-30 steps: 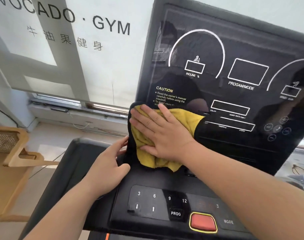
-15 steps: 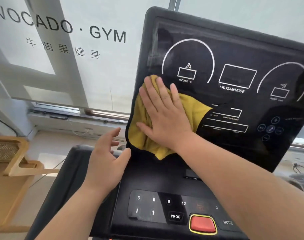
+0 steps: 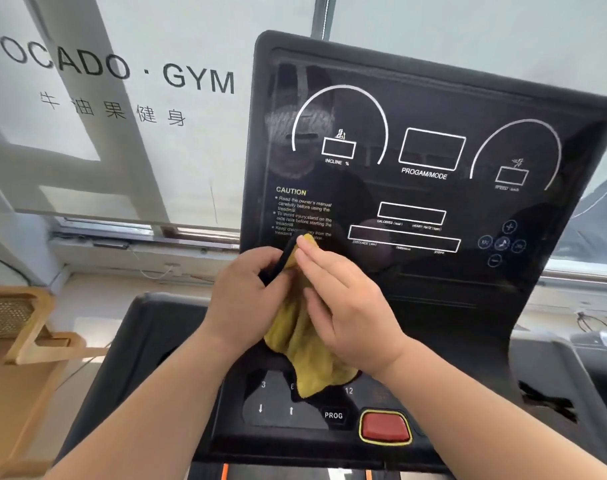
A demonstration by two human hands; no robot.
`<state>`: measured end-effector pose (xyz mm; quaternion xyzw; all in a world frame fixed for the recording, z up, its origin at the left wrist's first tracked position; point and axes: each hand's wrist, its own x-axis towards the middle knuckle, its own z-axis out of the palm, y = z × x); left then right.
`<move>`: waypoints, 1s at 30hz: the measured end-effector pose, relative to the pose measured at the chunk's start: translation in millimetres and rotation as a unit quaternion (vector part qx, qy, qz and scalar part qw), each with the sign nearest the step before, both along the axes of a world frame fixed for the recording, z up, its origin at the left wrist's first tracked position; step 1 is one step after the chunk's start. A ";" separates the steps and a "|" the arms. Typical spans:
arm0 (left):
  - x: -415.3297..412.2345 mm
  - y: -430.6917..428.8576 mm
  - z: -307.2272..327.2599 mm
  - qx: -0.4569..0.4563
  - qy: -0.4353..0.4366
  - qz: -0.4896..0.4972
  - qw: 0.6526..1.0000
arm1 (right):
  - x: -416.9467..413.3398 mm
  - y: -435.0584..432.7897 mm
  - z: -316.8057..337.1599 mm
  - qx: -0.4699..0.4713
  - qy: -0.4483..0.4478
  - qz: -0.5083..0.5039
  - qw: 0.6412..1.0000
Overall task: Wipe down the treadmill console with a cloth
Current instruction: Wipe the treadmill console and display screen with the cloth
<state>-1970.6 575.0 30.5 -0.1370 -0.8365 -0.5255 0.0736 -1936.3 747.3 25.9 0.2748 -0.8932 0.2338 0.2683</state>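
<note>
The black treadmill console [image 3: 433,109] fills the middle and right, with white dials, display boxes and a CAUTION text. A yellow cloth with a black edge [image 3: 305,344] hangs bunched in front of the console's lower left, off the panel. My left hand [image 3: 243,299] pinches the cloth's black edge near its top. My right hand [image 3: 343,306] lies against the cloth from the right with fingers straight, holding it between both hands. The cloth's lower end drapes over the number keys of the lower button panel [image 3: 267,407].
A red stop button [image 3: 385,427] with a yellow rim and a PROG key [image 3: 333,415] sit on the lower panel. A frosted window with "AVOCADO · GYM" lettering [image 3: 122,71] is behind on the left. A wooden rack [image 3: 21,327] stands at the left edge.
My right hand has lifted the cloth off the console screen and brought it down. My left hand has come up from the console's side and taken hold of the cloth's edge.
</note>
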 end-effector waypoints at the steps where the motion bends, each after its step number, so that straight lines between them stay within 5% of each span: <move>1: 0.8 0.5 2.9 0.009 0.001 -0.011 1.000 | 2.4 2.3 2.0 -0.053 -0.034 -0.017 0.998; 4: 1.2 -3.7 18.5 -0.006 0.017 -0.082 0.996 | 2.0 6.1 24.2 -0.175 -0.204 -0.040 0.962; 7: -1.0 -12.6 39.8 -0.062 0.049 -0.139 0.987 | -9.6 9.2 48.7 -0.178 -0.317 0.007 0.932; 16: -17.6 -9.6 75.7 -0.152 0.183 0.033 0.971 | -16.3 31.1 95.6 -0.217 -0.311 -0.013 0.925; 18: -13.4 3.1 80.1 -0.110 0.158 0.052 0.980 | -7.6 34.4 103.6 -0.275 -0.344 0.027 0.897; 21: -5.8 24.9 91.1 0.051 0.029 -0.064 0.996 | 3.0 40.9 107.6 -0.390 -0.365 0.046 0.844; 23: -2.1 34.0 98.9 0.123 -0.039 -0.175 0.976 | 3.7 51.8 100.8 -0.361 -0.243 -0.026 0.900; 25: -0.3 40.1 104.1 0.138 -0.092 -0.266 0.950 | 4.0 66.4 92.5 -0.236 -0.155 -0.067 0.957; 30: -1.2 54.1 104.6 0.206 -0.193 -0.260 0.924 | 5.7 86.5 84.7 -0.112 -0.209 0.006 0.971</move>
